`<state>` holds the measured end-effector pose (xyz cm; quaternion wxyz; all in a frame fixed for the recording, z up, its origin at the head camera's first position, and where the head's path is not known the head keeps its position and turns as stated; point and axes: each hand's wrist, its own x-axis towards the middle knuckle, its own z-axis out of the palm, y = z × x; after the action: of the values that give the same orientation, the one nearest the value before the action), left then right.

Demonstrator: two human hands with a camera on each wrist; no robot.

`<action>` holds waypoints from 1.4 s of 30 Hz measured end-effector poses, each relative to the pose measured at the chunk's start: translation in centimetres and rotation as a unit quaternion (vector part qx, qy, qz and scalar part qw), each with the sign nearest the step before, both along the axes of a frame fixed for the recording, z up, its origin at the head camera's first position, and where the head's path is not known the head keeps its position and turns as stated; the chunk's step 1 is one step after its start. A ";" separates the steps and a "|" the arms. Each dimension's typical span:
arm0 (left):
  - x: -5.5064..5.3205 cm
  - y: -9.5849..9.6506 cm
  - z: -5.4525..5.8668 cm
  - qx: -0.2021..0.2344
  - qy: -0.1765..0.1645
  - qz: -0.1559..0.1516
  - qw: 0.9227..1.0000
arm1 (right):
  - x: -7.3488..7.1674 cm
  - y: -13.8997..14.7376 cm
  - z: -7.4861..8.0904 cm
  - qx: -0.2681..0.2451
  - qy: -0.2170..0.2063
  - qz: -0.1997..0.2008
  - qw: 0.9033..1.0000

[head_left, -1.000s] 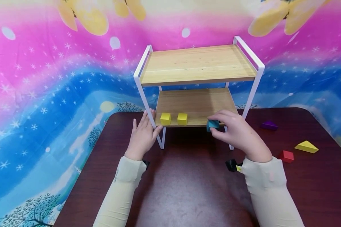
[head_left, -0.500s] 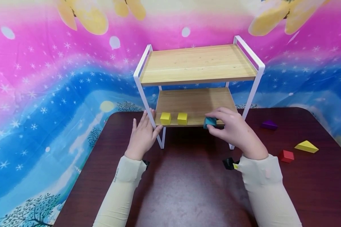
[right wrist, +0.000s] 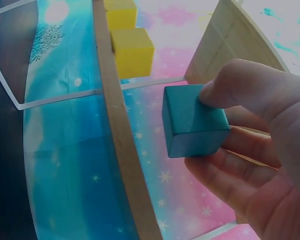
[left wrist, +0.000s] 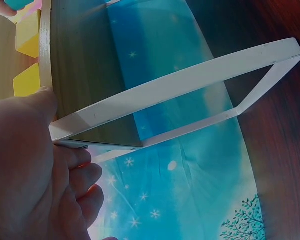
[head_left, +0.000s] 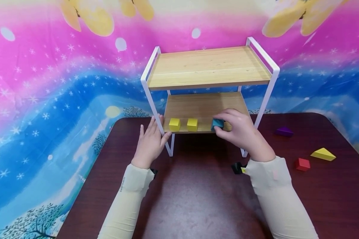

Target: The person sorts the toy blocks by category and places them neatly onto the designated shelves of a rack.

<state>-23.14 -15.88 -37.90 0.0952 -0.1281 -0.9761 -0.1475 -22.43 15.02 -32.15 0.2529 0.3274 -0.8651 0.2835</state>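
My right hand [head_left: 243, 136] pinches a teal cube [head_left: 216, 124] between thumb and fingers at the front of the rack's lower board [head_left: 201, 106]. In the right wrist view the teal cube [right wrist: 192, 120] shows two faces, with the thumb on top; whether it touches the board I cannot tell. To its left, two yellow cubes, a left one [head_left: 174, 125] and a right one [head_left: 192, 125], sit apart along the board's front edge. My left hand [head_left: 149, 147] rests against the rack's front left leg [head_left: 152, 108], fingers extended and thumb by the lower board's corner.
The two-tier rack has a wooden upper board [head_left: 209, 68] over the lower one and white metal side frames. Right of it on the dark table [head_left: 185, 205] lie a purple triangular block [head_left: 284, 131], a yellow triangular block [head_left: 323, 154] and a red cube [head_left: 302, 164]. A patterned cloth [head_left: 62, 99] hangs behind.
My right hand has carried the teal cube left and slightly up in the head view, closer to the yellow cubes. My left hand stays where it was on the rack.
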 end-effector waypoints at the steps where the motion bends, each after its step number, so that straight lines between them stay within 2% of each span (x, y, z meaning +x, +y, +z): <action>1: 0.0 0.0 0.0 0.000 0.000 0.000 1.000 | -0.1 -0.1 -0.1 -0.002 0.002 -0.001 1.000; 10: -0.1 0.0 -0.1 0.002 0.000 -0.001 1.000 | -0.8 -0.8 -0.2 0.016 -0.016 -0.017 1.000; 23: -0.3 -0.1 -0.2 0.001 -0.001 -0.003 1.000 | -1.7 -1.8 -0.9 -0.001 -0.039 0.013 0.999; 42: -0.5 -0.1 -0.4 0.002 -0.004 0.002 1.000 | -1.7 -2.2 -1.6 0.016 -0.040 0.014 0.999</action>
<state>-23.65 -15.96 -38.34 0.0914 -0.1254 -0.9764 -0.1501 -24.12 12.83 -33.73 0.2087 0.3315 -0.8744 0.2863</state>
